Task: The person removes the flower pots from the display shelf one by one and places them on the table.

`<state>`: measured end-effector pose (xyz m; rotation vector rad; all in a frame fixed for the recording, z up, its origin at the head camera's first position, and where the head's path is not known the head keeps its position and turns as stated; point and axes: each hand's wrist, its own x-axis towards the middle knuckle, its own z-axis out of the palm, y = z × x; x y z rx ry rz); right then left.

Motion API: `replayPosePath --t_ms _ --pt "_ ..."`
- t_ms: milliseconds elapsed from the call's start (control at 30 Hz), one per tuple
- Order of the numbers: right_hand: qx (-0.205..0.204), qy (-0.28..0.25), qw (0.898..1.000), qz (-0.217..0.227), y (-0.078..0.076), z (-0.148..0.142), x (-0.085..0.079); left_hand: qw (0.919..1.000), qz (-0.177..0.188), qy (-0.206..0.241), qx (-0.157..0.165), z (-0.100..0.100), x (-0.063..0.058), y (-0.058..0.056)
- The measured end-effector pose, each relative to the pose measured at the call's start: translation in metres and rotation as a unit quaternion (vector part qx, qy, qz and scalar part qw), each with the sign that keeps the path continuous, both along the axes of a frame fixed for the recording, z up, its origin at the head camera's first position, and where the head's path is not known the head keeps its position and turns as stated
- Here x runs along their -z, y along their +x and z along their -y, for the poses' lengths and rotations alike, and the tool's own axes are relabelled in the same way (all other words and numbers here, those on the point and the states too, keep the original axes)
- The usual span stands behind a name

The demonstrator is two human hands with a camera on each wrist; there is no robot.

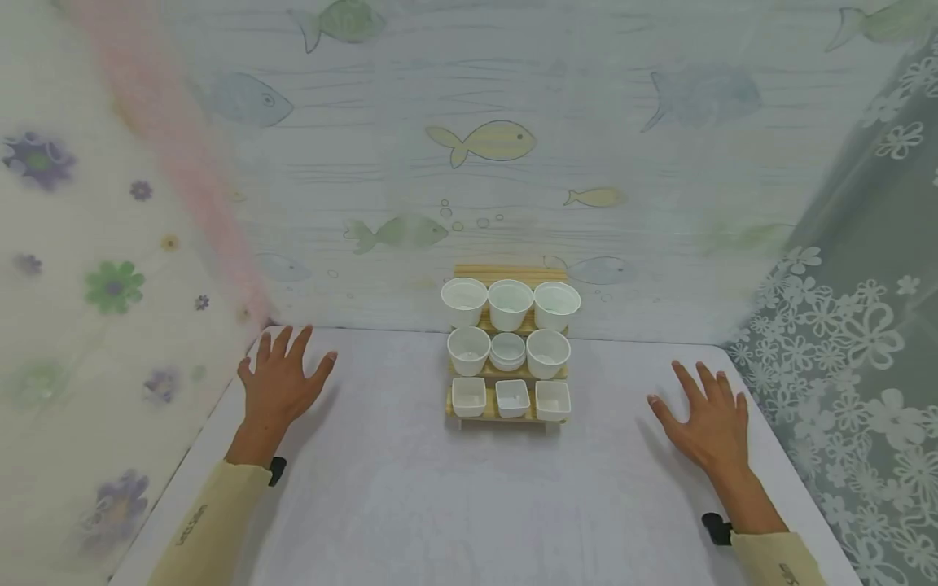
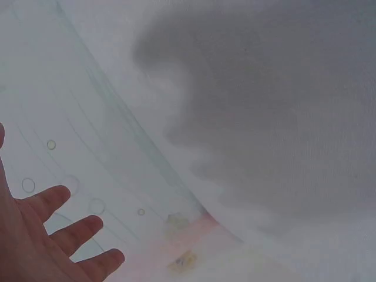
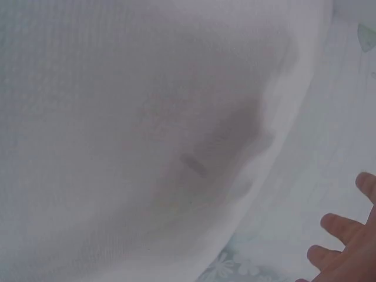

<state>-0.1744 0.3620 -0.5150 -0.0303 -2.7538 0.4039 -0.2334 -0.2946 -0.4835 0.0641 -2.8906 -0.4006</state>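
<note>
My left hand [image 1: 281,387] hovers over the left part of the white table, fingers spread, holding nothing. Its fingers [image 2: 76,235] also show at the lower left of the left wrist view, with a broad shadow on the cloth. On the right side my right hand [image 1: 709,423] is likewise spread and holds nothing; its fingers [image 3: 341,229] appear at the lower right of the right wrist view. Between the hands, farther back, stands a tiered wooden rack [image 1: 510,273]. White round cups [image 1: 469,350] fill its upper two tiers, and small square cups [image 1: 469,397] sit on the lowest.
A white cloth [image 1: 440,505] covers the table. Behind it hangs a pale curtain with fish drawings [image 1: 501,141]. A flowered curtain [image 1: 113,286] borders the left side, and a sheer curtain with white flowers [image 1: 872,334] the right. Each wrist wears a black band.
</note>
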Motion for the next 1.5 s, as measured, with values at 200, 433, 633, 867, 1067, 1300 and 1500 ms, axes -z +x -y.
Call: replayPosePath --t_ms 200,433,633,867,1067,1300,1500 --pt "-0.006 -0.002 1.000 -0.025 0.001 0.003 0.003 0.9995 -0.029 0.011 0.007 -0.003 0.004 0.000" --pt "-0.009 -0.011 0.999 -0.030 0.003 0.008 0.002 0.9973 -0.066 0.028 0.016 -0.008 0.008 0.002" --pt "-0.016 -0.030 0.999 -0.039 0.006 0.012 0.002 0.9933 -0.095 0.055 0.036 -0.017 0.009 0.004" --pt "-0.029 -0.044 0.997 -0.065 0.008 0.020 0.000 0.9909 -0.083 0.100 0.034 -0.029 0.008 0.009" --pt "-0.041 -0.058 0.994 -0.086 0.011 0.028 0.001 0.9876 -0.069 0.137 0.034 -0.038 0.009 0.012" --pt "-0.057 -0.071 0.990 -0.105 0.012 0.038 -0.002 0.9840 -0.055 0.164 0.044 -0.050 0.014 0.015" --pt "-0.060 -0.079 0.990 -0.102 0.012 0.048 -0.006 0.9804 -0.049 0.185 0.046 -0.060 0.017 0.019"
